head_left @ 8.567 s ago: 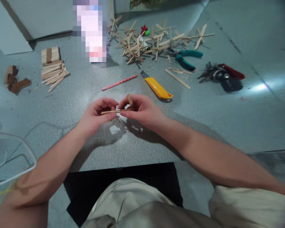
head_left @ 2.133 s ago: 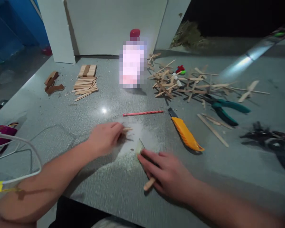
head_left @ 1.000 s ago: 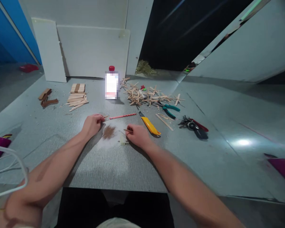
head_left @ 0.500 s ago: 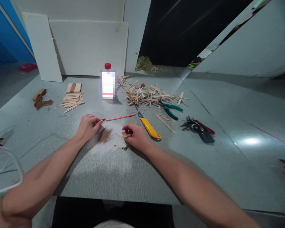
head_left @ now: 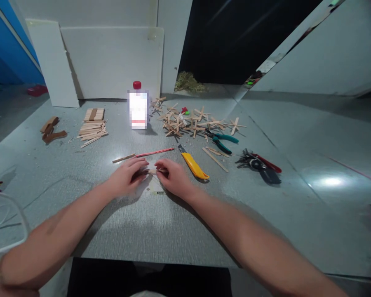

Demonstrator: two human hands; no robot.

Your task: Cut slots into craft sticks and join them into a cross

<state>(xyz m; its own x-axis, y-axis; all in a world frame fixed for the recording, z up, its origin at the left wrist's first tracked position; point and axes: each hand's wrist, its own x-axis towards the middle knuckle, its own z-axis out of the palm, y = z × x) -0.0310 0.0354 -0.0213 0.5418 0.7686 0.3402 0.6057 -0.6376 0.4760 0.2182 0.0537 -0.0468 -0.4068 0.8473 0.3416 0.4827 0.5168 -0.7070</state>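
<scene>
My left hand [head_left: 130,175] and my right hand [head_left: 174,177] are close together above the front middle of the table. Both are closed, pinching short pale wooden craft sticks [head_left: 152,171] between them; fingers hide part of the wood. Just beneath lies a clear ruler with markings [head_left: 157,192], partly covered by my right hand. Beyond my left fingers rests a red-patterned pencil [head_left: 156,152] with a brownish stick-like piece [head_left: 123,158] at its left end. A yellow utility knife [head_left: 194,166], blade out, lies right of my right hand.
Green-handled pliers [head_left: 224,142] lie beside a heap of crossed craft sticks [head_left: 176,123]. Stacked sticks [head_left: 92,128] and brown strips [head_left: 53,131] are at the left. A red-capped bottle [head_left: 138,109] stands at the back. Keys [head_left: 256,165] lie to the right.
My left hand has let go of the piece at the pencil's left end and moved right, to the wood at my right hand. My right hand has shifted slightly.
</scene>
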